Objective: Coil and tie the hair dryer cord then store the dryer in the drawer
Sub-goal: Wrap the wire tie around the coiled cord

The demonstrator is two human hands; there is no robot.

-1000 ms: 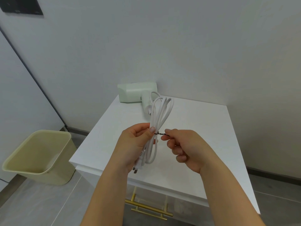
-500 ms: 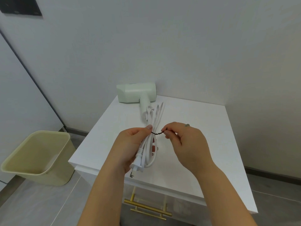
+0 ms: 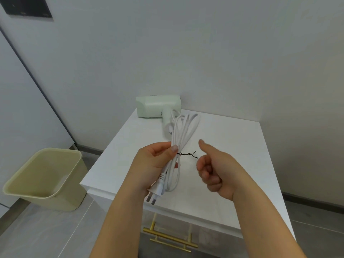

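The left hand (image 3: 154, 164) grips the coiled cord (image 3: 183, 131) at its middle, with the plug (image 3: 156, 192) below. The right hand (image 3: 214, 170), fingers curled and thumb out, holds nothing, just beside the tie (image 3: 187, 154) and its twisted tail. The dryer (image 3: 154, 107) lies at the back of the cabinet (image 3: 232, 146).

The left hand (image 3: 156, 161), at frame centre, grips the cord (image 3: 186, 127); both forearms rise from the bottom edge. The right hand (image 3: 214, 170), beside it, holds nothing; fingers curled, thumb raised.
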